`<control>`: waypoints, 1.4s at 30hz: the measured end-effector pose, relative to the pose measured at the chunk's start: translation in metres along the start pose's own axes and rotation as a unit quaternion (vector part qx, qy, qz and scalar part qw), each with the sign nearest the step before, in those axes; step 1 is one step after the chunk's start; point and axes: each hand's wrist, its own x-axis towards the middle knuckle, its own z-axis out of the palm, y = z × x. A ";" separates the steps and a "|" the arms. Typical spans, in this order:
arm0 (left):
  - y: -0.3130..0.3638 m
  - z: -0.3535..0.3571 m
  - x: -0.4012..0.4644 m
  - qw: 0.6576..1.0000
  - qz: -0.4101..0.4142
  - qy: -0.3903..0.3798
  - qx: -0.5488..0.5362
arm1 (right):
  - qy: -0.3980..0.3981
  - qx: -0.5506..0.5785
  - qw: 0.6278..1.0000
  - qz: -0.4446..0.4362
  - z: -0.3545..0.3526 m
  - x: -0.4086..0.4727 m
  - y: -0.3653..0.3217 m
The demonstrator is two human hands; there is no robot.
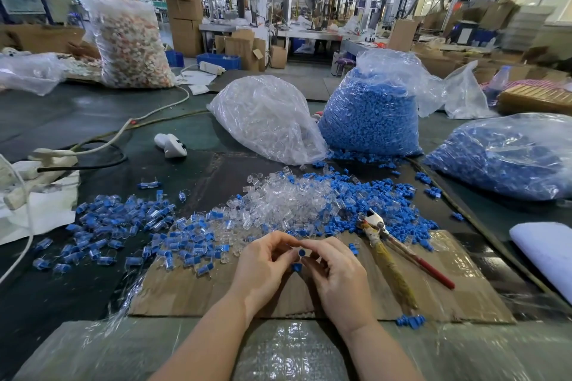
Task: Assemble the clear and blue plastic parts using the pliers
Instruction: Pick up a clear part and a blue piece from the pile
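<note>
- Blue plastic part [301, 253] sits pinched at the fingertips of the right hand [335, 272], above the cardboard sheet [192, 291] near the front of the surface.
- Left hand [263, 263] has its fingers curled in beside that part; whether it holds a clear piece, I cannot tell.
- Pliers [399, 254] lie untouched just right of the hands, red handle outward.
- Loose clear parts [278, 201] and blue parts [387, 204] are heaped beyond.
- Assembled pieces [123, 226] spread to the left.
- Bags of stock [371, 114] stand behind.
</note>
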 end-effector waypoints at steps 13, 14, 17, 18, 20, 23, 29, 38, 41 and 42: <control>-0.002 0.001 0.001 1.000 0.000 0.006 -0.006 | -0.008 0.002 1.000 -0.006 -0.001 0.000 -0.002; -0.002 0.001 0.001 1.000 0.000 0.006 -0.006 | -0.006 0.002 1.000 -0.005 -0.001 0.000 -0.002; -0.002 0.000 0.000 1.000 0.003 0.006 0.000 | -0.005 0.001 1.000 -0.004 -0.001 0.000 -0.003; -0.002 0.000 0.000 1.000 0.004 0.006 0.002 | -0.005 0.001 1.000 -0.004 -0.001 0.000 -0.003; -0.002 0.000 0.000 1.000 0.003 0.004 0.005 | -0.006 -0.001 1.000 -0.005 -0.002 0.000 -0.004; -0.001 0.000 0.000 1.000 0.002 0.002 0.011 | -0.011 -0.006 1.000 -0.007 -0.002 0.000 -0.003; -0.001 0.000 0.001 1.000 -0.016 0.004 -0.001 | 0.010 -0.038 0.999 0.006 -0.003 0.000 -0.001; 0.000 -0.001 0.002 0.999 -0.028 0.005 -0.016 | -0.097 -0.374 0.851 0.355 -0.053 0.014 0.029; 0.000 -0.001 0.003 0.999 -0.032 0.009 -0.025 | -0.163 -0.371 0.820 0.405 -0.064 0.016 0.040; 0.000 -0.001 0.003 0.999 -0.036 0.012 -0.031 | -0.163 -0.377 0.821 0.396 -0.065 0.017 0.040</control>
